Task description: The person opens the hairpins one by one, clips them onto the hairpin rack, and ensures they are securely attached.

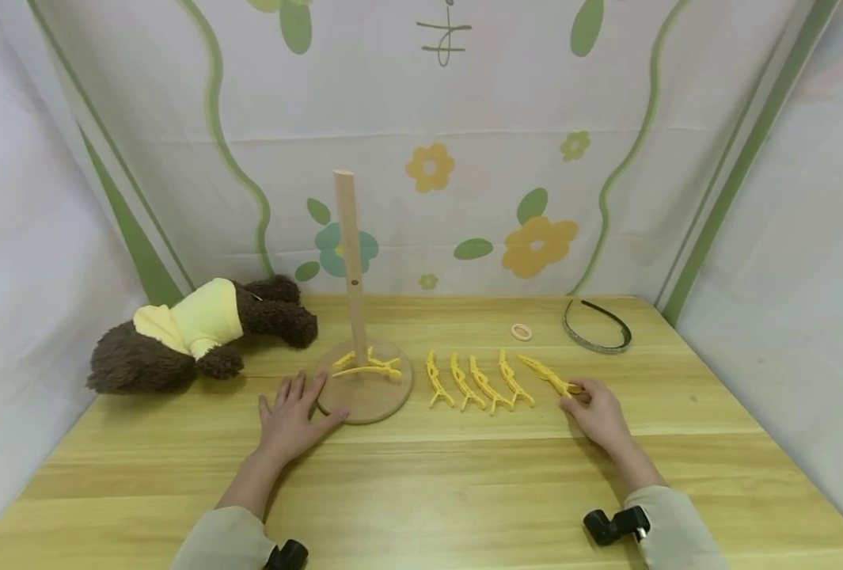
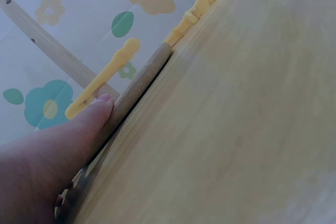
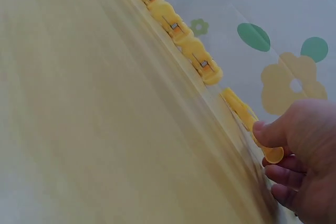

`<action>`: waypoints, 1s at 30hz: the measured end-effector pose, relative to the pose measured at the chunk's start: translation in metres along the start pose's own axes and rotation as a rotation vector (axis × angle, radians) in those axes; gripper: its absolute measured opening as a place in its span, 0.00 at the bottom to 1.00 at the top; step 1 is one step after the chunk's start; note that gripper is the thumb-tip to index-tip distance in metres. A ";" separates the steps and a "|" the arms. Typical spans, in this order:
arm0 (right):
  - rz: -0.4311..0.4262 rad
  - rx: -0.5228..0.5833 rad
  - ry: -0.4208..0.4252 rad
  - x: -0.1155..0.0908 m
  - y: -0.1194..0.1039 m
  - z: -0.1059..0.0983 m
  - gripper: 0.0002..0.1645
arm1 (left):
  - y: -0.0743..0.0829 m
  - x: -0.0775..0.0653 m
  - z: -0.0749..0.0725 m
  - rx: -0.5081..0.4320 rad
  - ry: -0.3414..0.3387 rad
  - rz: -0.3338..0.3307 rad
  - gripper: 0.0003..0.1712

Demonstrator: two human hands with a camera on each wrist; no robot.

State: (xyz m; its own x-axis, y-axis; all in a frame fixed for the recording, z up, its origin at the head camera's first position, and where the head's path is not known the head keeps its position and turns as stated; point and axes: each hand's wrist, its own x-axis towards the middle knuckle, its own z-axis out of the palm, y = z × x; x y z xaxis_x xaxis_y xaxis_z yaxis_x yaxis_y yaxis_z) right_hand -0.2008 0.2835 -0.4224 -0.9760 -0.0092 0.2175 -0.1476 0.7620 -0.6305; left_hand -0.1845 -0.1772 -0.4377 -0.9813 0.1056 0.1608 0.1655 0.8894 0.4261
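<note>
My right hand (image 1: 601, 416) pinches the lower end of a yellow spring hair clip (image 1: 545, 372) between thumb and fingers. That clip (image 3: 242, 111) lies low along the table in the right wrist view. Left of it, several more yellow hair clips (image 1: 488, 385) lie in a row, their springs showing in the right wrist view. My left hand (image 1: 290, 421) is spread beside a wooden stand, its thumb resting on the edge of the round base (image 1: 367, 405). Yellow clips (image 1: 371, 369) lie on that base around the upright post (image 1: 351, 261).
A brown plush toy (image 1: 200, 328) in a yellow shirt lies at the back left. Toward the back right are a small pale ring (image 1: 522, 332) and a dark, glittery headband (image 1: 598, 339). A flower-printed curtain (image 1: 492, 158) hangs behind the wooden table (image 1: 428, 499).
</note>
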 end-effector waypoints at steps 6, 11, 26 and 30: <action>0.005 0.038 -0.053 0.001 -0.003 -0.011 0.23 | 0.000 0.001 0.001 0.003 -0.001 0.001 0.48; -0.049 0.060 -0.069 0.007 -0.014 -0.020 0.22 | -0.002 0.001 0.003 0.008 -0.001 0.000 0.48; -0.305 0.049 -0.042 0.035 -0.057 0.001 0.15 | -0.001 0.001 0.003 0.013 0.011 0.003 0.48; -0.311 0.121 -0.080 0.042 -0.079 0.013 0.13 | -0.001 0.001 0.003 0.008 0.014 0.001 0.48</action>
State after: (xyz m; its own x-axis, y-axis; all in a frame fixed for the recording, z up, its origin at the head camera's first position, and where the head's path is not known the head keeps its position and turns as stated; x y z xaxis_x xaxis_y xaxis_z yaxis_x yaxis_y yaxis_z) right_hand -0.2322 0.2147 -0.3733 -0.8898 -0.2837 0.3574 -0.4538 0.6325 -0.6277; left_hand -0.1859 -0.1771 -0.4405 -0.9798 0.1001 0.1731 0.1652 0.8930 0.4187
